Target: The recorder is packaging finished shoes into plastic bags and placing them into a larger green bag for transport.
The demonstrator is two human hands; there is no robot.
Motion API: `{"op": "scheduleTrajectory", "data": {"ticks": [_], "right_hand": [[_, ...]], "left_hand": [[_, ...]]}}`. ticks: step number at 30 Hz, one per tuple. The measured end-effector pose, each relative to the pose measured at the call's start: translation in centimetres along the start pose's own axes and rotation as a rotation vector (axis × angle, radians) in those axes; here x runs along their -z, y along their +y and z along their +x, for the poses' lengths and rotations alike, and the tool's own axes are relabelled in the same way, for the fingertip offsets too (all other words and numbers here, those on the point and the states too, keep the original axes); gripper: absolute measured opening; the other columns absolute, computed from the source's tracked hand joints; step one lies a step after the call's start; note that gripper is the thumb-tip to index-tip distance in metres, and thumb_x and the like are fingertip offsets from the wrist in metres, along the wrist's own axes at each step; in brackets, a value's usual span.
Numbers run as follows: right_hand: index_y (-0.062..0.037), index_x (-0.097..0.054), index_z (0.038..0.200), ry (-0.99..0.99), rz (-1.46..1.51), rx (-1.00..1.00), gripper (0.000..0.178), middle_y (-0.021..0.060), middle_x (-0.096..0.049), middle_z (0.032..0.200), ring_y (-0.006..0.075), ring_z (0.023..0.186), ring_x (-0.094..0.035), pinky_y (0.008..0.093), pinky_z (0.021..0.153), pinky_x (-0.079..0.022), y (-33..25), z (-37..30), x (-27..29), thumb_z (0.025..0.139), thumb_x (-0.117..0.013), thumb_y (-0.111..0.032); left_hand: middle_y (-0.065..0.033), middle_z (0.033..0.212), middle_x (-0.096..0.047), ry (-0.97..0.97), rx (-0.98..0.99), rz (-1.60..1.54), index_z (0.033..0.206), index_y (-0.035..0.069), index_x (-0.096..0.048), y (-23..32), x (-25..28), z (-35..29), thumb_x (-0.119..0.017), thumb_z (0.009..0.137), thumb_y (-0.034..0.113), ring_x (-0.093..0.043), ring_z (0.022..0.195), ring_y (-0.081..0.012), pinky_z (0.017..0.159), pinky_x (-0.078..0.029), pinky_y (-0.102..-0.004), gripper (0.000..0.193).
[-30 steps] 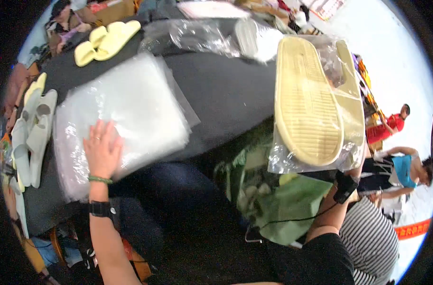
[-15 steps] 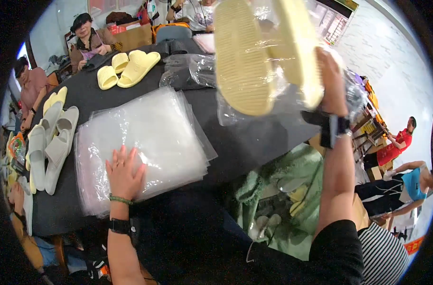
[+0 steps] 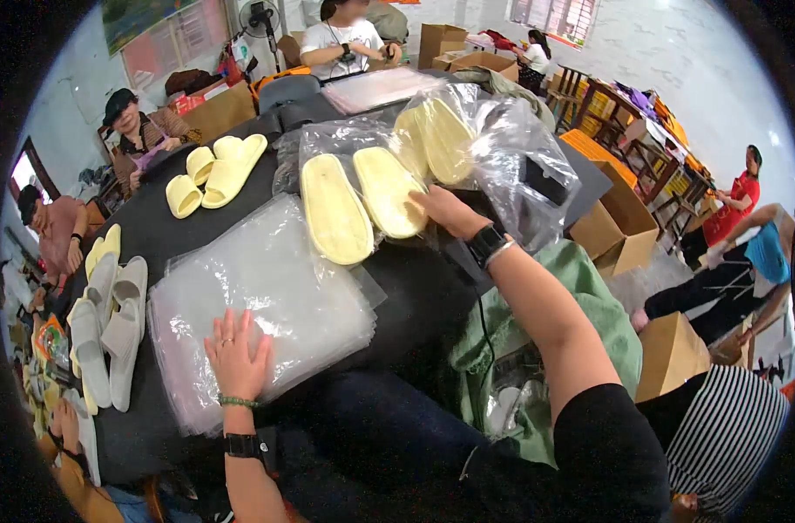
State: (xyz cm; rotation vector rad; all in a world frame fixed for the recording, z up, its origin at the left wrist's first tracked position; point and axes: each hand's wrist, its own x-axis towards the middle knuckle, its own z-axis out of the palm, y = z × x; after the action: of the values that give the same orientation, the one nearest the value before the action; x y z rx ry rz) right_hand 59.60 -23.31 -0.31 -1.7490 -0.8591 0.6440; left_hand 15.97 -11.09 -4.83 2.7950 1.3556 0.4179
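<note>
My left hand (image 3: 240, 362) lies spread on a stack of clear plastic bags (image 3: 262, 279). At the table's far right side, my right hand (image 3: 449, 211) is closed on the near edge of a pale yellow slipper (image 3: 387, 193), its fingers partly hidden. The matching yellow slipper (image 3: 336, 209) lies just left of it. Both show their ridged soles upward. Behind them, more yellow slippers (image 3: 445, 144) sit inside a crumpled clear bag (image 3: 524, 166). Whether the gripped pair is also bagged is hard to make out.
Yellow slippers (image 3: 232, 170) stand at the table's far left, grey slippers (image 3: 123, 331) at its left edge. Another stack of bags (image 3: 380, 90) lies at the far end. A green cloth-lined holder (image 3: 606, 305) and an open carton (image 3: 619, 227) stand right. Several people surround the table.
My right hand has come down from its raised position and brought the yellow slippers onto the table. My left hand still rests on the bags. The view has shifted.
</note>
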Motion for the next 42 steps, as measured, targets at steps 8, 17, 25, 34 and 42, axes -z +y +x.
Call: {"op": "scheduleTrajectory", "data": {"ticks": [8, 17, 25, 34, 42], "right_hand": [[-0.0071, -0.053, 0.127, 0.529, -0.913, 0.611, 0.062, 0.0219, -0.048, 0.133, 0.0442, 0.123, -0.045, 0.0519, 0.098, -0.042, -4.8, -14.1, 6.5, 0.075, -0.078, -0.031], [-0.0125, 0.002, 0.153, 0.453, -0.669, -0.058, 0.148, 0.0436, 0.007, 0.148, 0.0533, 0.140, -0.012, 0.0499, 0.113, -0.026, 11.5, -12.1, 17.3, 0.047, -0.089, -0.061], [-0.0236, 0.006, 0.153, 0.316, -0.948, -0.126, 0.134, 0.0407, 0.001, 0.150, 0.0631, 0.124, -0.035, 0.0634, 0.101, -0.037, 7.8, -14.7, 10.1, 0.056, -0.087, -0.033], [-0.0021, -0.037, 0.143, 0.766, -0.615, 0.298, 0.078, 0.0235, -0.043, 0.142, 0.0367, 0.131, -0.043, 0.0405, 0.110, -0.033, 3.8, -13.8, 17.3, 0.069, -0.062, -0.009], [-0.0062, -0.038, 0.143, 0.804, -0.750, 0.774, 0.078, 0.0245, -0.042, 0.140, 0.0408, 0.129, -0.041, 0.0443, 0.110, -0.033, -8.2, -8.1, 12.7, 0.070, -0.063, -0.008]], "left_hand": [[-0.0122, 0.151, -0.036, -0.010, -0.010, 0.006, 0.142, 0.021, -0.045, -0.2, -0.2, 0.4, -0.059, 0.089, 0.039, -0.026, 0.142, -0.0351, 0.115, -0.012, -0.0565, 0.058], [-0.0119, 0.153, -0.034, -0.003, 0.016, 0.009, 0.143, 0.021, -0.044, 0.2, -0.2, 0.2, -0.058, 0.090, 0.040, -0.026, 0.142, -0.0356, 0.115, -0.012, -0.0559, 0.059], [-0.0135, 0.152, -0.035, 0.003, 0.014, 0.004, 0.142, 0.020, -0.045, -0.6, -0.1, -0.3, -0.058, 0.090, 0.041, -0.026, 0.142, -0.0367, 0.115, -0.012, -0.0562, 0.058], [-0.0136, 0.151, -0.036, 0.036, -0.001, -0.049, 0.140, 0.019, -0.048, 0.0, -0.1, 0.1, -0.057, 0.090, 0.043, -0.026, 0.142, -0.0369, 0.115, -0.012, -0.0562, 0.057], [-0.0128, 0.151, -0.036, 0.047, 0.004, -0.026, 0.140, 0.020, -0.048, -0.5, -0.1, -0.2, -0.058, 0.089, 0.044, -0.028, 0.141, -0.0358, 0.116, -0.013, -0.0560, 0.057]]}}
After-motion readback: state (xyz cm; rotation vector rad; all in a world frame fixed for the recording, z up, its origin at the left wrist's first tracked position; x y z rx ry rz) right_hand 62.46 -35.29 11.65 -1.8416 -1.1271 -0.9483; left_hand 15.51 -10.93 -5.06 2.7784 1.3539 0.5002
